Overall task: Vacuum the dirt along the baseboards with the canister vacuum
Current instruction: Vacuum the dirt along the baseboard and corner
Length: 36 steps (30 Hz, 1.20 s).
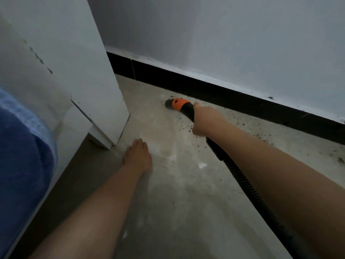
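My right hand [203,121] grips the black handle of the vacuum hose just behind its orange collar and dark nozzle [174,104]. The nozzle sits on the floor close to the black baseboard [214,86]. Dark crumbs of dirt [183,126] lie scattered on the pale floor around the nozzle and on along the baseboard to the right. The ribbed black hose [248,186] runs back under my right forearm toward the lower right. My left hand [137,156] rests flat on the floor with straight fingers, left of the hose. The canister is out of view.
A white cabinet or door panel [89,71] stands at the left, its corner reaching the floor near my left hand. Blue fabric [20,150] fills the far left edge. A white wall [242,38] rises above the baseboard. More dirt [339,159] lies at the far right.
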Each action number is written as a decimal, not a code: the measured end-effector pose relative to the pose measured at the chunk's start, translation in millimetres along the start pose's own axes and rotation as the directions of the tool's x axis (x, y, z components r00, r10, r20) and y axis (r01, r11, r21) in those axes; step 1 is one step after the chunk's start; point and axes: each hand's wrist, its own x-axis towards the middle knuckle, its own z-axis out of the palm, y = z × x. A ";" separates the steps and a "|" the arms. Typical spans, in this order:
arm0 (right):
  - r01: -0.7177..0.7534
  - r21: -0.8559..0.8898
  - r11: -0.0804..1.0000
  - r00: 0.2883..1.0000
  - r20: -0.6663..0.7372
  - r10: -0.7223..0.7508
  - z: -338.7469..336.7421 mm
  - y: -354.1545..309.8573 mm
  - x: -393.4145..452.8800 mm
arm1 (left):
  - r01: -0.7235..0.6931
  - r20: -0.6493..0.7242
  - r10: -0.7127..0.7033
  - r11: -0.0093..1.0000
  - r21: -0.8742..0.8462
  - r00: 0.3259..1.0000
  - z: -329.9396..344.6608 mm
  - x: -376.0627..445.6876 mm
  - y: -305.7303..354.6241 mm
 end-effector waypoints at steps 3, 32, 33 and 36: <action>0.005 -0.023 1.000 1.000 0.012 -0.004 4.5 -10.2 -1.5 | -0.027 0.069 0.028 0.999 -0.025 0.997 6.5 2.2 -7.1; -0.033 -0.094 0.995 0.999 -0.039 0.029 -18.5 -13.3 29.3 | -0.047 0.102 0.048 0.999 -0.013 0.994 10.8 6.3 -11.0; -0.041 -0.075 0.996 0.998 -0.051 0.038 -16.2 -10.8 29.3 | -0.045 0.107 0.046 0.999 -0.017 0.993 9.9 6.1 -10.6; -0.058 -0.030 0.998 0.997 -0.054 0.056 -9.5 -8.7 30.9 | -0.044 0.119 0.047 0.999 -0.025 0.992 7.8 5.7 -9.4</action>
